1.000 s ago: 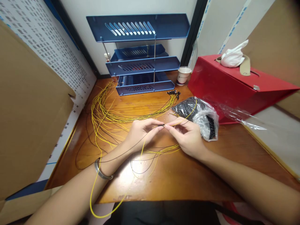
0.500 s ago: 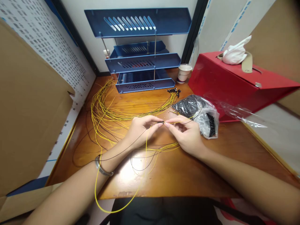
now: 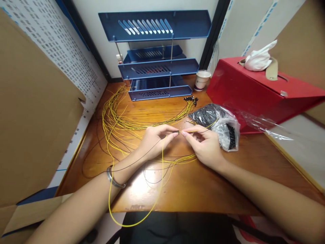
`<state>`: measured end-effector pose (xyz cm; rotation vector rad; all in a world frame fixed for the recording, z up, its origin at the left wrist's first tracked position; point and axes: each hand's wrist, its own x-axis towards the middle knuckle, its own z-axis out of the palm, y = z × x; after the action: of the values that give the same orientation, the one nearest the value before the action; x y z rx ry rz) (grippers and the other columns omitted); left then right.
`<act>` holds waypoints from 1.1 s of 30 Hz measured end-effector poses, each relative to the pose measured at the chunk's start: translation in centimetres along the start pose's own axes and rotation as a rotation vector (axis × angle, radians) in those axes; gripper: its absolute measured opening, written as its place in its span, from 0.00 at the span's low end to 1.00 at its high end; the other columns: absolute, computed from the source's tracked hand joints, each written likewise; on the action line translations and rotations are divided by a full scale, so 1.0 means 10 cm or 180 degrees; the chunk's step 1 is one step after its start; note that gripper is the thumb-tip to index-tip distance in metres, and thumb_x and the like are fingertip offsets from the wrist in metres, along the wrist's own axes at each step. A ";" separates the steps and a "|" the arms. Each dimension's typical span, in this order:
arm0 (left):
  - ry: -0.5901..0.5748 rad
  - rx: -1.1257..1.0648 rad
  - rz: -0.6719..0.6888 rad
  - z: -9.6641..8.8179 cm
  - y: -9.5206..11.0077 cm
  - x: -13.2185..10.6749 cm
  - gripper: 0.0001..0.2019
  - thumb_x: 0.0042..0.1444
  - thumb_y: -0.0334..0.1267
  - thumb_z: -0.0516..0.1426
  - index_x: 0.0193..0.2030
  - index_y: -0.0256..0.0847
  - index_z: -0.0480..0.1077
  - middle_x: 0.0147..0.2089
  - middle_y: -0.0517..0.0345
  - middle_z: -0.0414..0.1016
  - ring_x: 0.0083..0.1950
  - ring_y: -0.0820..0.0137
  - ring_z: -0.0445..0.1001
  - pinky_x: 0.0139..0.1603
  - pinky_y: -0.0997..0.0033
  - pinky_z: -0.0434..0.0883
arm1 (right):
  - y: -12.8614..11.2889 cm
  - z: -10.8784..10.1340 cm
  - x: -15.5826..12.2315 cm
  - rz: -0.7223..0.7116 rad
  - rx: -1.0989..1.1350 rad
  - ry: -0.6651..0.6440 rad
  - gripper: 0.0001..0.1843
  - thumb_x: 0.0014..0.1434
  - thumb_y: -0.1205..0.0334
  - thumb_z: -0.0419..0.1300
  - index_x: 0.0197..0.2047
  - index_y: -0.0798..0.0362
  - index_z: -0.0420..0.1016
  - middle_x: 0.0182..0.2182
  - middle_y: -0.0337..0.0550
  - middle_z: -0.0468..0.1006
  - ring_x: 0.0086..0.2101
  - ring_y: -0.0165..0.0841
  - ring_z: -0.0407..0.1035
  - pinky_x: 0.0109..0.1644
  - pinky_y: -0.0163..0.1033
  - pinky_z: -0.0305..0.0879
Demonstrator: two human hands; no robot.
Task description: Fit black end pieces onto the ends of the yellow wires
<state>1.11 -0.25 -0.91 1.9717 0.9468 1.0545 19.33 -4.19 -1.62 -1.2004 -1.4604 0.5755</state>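
Observation:
My left hand (image 3: 158, 140) pinches a small black connector (image 3: 177, 131) between thumb and forefinger. A yellow wire (image 3: 162, 169) and a thin black wire run from this hand, the yellow one looping down past the table's front edge. My right hand (image 3: 204, 142), closed in a pinch just right of the connector, holds a yellow wire end (image 3: 210, 126) with a dark wire beside it. Behind the hands curves a bundle of yellow and black wires (image 3: 142, 125), tipped with several black connectors (image 3: 190, 99). A clear plastic bag (image 3: 220, 123) with black parts lies beyond my right hand.
A blue tiered tray (image 3: 157, 69) stands at the back, with a paper cup (image 3: 202, 80) beside it. To the right is a red box (image 3: 248, 91) with tissue on top. Cardboard (image 3: 38, 112) rises on the left above the wooden table (image 3: 188, 193).
The whole view has shifted slightly, so everything sits a little further right. A slightly wider gap shows between my fingertips at the connector; both hands keep their pinch.

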 end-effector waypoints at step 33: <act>0.0111 0.0034 0.0001 -0.01 -0.03 0.01 0.08 0.59 0.38 0.64 0.41 0.36 0.81 0.39 0.53 0.86 0.38 0.68 0.84 0.42 0.74 0.77 | 0.02 -0.02 0.00 0.0097 -0.0088 -0.0027 0.10 0.57 0.59 0.66 0.33 0.59 0.82 0.23 0.42 0.78 0.19 0.26 0.61 0.22 0.34 0.57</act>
<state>1.01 0.00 -1.12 1.9680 0.9728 1.0891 19.63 -4.18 -1.76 -1.2451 -1.4636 0.5834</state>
